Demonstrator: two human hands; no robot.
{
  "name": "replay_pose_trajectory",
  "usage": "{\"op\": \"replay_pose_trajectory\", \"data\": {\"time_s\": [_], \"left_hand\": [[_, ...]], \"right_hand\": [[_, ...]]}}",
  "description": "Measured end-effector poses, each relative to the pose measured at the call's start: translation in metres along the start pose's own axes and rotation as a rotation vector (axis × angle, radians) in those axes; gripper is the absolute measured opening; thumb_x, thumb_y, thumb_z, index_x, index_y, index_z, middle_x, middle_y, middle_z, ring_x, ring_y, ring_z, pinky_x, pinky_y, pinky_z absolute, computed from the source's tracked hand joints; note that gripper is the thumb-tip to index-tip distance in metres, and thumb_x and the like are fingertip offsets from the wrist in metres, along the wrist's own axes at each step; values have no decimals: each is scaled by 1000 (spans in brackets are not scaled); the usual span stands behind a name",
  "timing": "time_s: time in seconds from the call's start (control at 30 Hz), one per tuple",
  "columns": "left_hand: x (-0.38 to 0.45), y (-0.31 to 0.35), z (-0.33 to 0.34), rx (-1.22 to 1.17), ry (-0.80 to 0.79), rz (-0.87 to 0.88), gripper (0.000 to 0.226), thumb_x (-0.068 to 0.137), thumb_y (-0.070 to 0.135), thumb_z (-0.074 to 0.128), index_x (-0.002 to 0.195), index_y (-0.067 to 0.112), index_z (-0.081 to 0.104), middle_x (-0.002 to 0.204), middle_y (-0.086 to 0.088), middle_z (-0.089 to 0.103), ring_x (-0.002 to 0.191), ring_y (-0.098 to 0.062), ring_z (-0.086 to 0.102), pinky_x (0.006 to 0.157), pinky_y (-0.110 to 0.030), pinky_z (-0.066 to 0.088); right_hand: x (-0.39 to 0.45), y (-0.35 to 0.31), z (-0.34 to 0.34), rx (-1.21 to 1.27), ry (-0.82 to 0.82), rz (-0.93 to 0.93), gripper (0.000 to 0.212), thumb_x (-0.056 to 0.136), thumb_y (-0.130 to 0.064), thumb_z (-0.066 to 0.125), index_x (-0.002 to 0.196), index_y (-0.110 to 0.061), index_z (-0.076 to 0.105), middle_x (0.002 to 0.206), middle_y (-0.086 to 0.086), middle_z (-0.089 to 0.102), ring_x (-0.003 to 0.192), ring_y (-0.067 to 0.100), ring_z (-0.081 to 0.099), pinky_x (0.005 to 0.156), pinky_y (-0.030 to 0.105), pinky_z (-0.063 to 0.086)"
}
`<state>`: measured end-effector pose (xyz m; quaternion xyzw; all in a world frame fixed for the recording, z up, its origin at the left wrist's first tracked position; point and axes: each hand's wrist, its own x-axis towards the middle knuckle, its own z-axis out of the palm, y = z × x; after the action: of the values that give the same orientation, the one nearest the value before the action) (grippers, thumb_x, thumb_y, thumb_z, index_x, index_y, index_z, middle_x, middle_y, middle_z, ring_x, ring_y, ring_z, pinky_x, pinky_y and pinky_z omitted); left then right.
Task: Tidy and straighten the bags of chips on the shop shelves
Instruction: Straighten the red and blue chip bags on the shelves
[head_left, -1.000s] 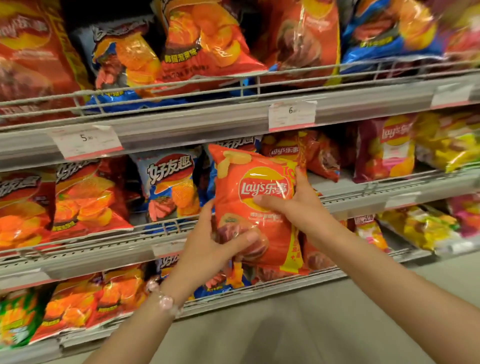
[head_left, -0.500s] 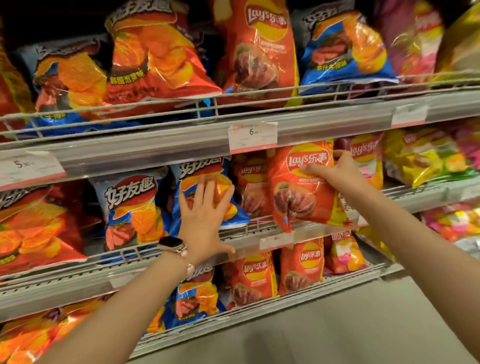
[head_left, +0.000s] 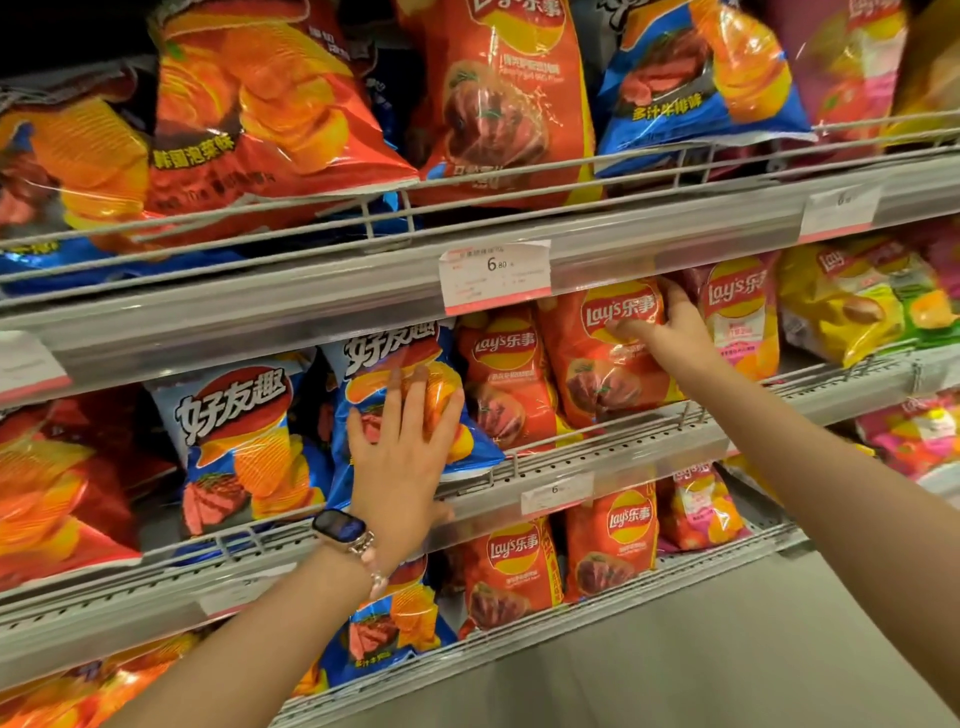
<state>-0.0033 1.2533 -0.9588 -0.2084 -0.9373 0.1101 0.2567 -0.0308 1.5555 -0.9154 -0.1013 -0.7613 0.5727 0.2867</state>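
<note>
**Both hands on the middle shelf's chip bags**

The left hand (head_left: 402, 457) lies flat, fingers straight and spread a little, pressing on the front of a blue chip bag (head_left: 410, 395) that stands on the middle shelf (head_left: 597, 452). Its thumb hangs below the palm, against the shelf's front rail. A dark smartwatch (head_left: 340, 529) and a beaded bracelet (head_left: 375, 571) sit on that wrist. Just to the left of this hand stands a second blue bag (head_left: 241, 441), and further left an orange-red bag (head_left: 57, 488).

The right hand (head_left: 667, 325) grips the upper part of a red Lay's bag (head_left: 602, 358), thumb across the front over the logo and fingers curled round the bag's right edge. The bag stands upright on the same shelf, its foot behind the wire rail. Between the two hands stands another red Lay's bag (head_left: 506, 374), touching the held one. Just to the right of the right hand is a pink-and-yellow Lay's bag (head_left: 743, 317), then yellow bags (head_left: 841, 306).

Above the right hand, to its left, a price tag (head_left: 494, 275) reading 6.80 is clipped to the upper shelf's edge. Below both hands, more red and blue bags stand on the lower shelf (head_left: 675, 571).
</note>
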Motion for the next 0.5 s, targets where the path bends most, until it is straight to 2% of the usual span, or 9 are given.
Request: {"op": "replay_pose_trajectory", "data": {"time_s": [0.07, 0.17, 0.3, 0.4, 0.5], "left_hand": [[0, 0, -1, -10, 6, 3, 130, 13, 45, 95, 134, 19, 55, 131, -22, 55, 117, -42, 56, 84, -67, 46], [0, 1, -1, -5, 6, 11, 130, 12, 44, 96, 134, 19, 56, 130, -23, 56, 116, -43, 56, 83, -67, 46], [1, -2, 2, -23, 11, 25, 132, 12, 45, 95, 134, 16, 56, 131, -25, 54, 116, -45, 55, 82, -70, 45], [1, -2, 2, -22, -9, 15, 131, 12, 48, 95, 134, 17, 56, 130, -24, 55, 116, -44, 56, 83, -68, 45], [1, -3, -1, -33, -29, 16, 131, 12, 51, 94, 134, 19, 56, 130, -23, 55, 117, -43, 55, 84, -67, 44]], "right_hand": [[4, 4, 0, -12, -20, 35, 80, 76, -14, 77, 143, -13, 32, 115, 2, 58, 105, 17, 55, 91, 30, 44], [5, 12, -2, -27, -65, 110, 74, 79, -16, 74, 142, -13, 36, 119, 5, 59, 107, 22, 58, 90, 35, 47], [1, 26, -1, 11, -111, 145, 66, 84, -23, 70, 141, -16, 38, 122, 6, 58, 106, 21, 58, 81, 30, 49], [-2, 36, 5, -18, -104, 106, 70, 86, -32, 67, 145, -19, 30, 125, 3, 53, 112, 21, 55, 96, 37, 47], [-5, 39, 9, -49, -98, 72, 76, 87, -34, 65, 147, -17, 23, 129, 4, 50, 121, 24, 51, 104, 41, 42]]}}
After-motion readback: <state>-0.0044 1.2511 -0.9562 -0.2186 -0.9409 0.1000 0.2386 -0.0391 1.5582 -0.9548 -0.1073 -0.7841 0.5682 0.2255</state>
